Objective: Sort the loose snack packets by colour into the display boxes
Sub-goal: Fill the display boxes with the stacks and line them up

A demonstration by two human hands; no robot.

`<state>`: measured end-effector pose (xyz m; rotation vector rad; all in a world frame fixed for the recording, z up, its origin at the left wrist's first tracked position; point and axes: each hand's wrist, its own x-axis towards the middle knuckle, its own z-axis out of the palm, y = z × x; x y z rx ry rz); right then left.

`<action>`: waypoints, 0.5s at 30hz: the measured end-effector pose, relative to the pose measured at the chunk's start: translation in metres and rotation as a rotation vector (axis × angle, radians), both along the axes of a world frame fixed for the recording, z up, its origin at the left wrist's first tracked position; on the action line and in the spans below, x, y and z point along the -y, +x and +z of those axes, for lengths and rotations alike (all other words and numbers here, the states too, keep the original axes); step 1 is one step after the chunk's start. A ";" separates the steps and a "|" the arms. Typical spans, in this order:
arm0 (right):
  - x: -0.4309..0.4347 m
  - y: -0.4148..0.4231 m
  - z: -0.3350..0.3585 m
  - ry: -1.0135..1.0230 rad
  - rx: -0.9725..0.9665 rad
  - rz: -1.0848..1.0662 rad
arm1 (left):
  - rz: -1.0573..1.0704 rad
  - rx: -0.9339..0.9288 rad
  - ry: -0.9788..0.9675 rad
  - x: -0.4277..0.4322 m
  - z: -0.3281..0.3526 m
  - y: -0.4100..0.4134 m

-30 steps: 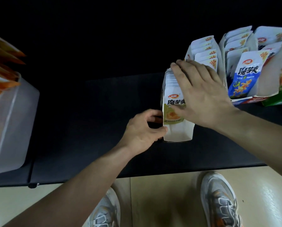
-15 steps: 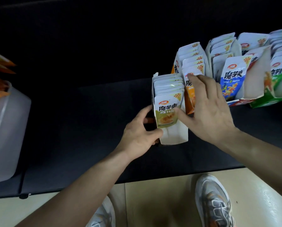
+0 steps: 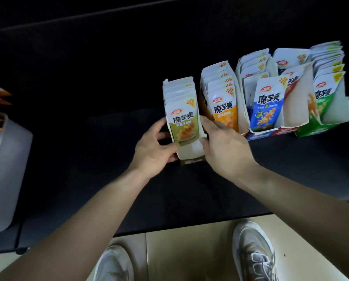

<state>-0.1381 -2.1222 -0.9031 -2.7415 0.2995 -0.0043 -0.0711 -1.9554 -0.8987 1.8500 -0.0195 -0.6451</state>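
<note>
Both hands' grip closed around olive display box (image 3: 190, 154), left hand (image 3: 156, 151), right hand (image 3: 223, 147), white olive-fronted packets (image 3: 182, 126) upright inside.

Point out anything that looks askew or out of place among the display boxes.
The olive box sits forward of the row, gripped by the left hand and right hand. The blue box has a ragged front edge.

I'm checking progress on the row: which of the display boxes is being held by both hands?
The leftmost box, holding olive-green packets. The left hand and right hand grip its two sides; the orange, blue and green boxes stand untouched.
</note>
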 end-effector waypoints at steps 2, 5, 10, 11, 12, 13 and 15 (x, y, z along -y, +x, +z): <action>-0.001 0.014 0.001 -0.044 -0.020 0.027 | 0.019 0.034 0.027 0.002 0.001 0.010; 0.000 0.025 0.006 -0.002 -0.043 0.064 | 0.040 0.077 0.060 0.002 -0.002 0.021; 0.026 0.000 0.002 -0.051 0.171 -0.012 | 0.029 0.266 0.263 -0.004 0.000 0.025; 0.033 -0.007 -0.001 -0.079 0.157 -0.024 | 0.037 0.333 0.315 -0.004 0.004 0.025; 0.038 -0.013 -0.005 -0.106 0.110 -0.027 | 0.048 0.390 0.335 -0.004 0.007 0.024; 0.040 -0.018 -0.009 -0.127 0.052 -0.021 | 0.059 0.432 0.327 -0.003 0.010 0.022; 0.037 -0.028 -0.014 -0.144 -0.007 0.007 | 0.078 0.501 0.304 -0.001 0.016 0.018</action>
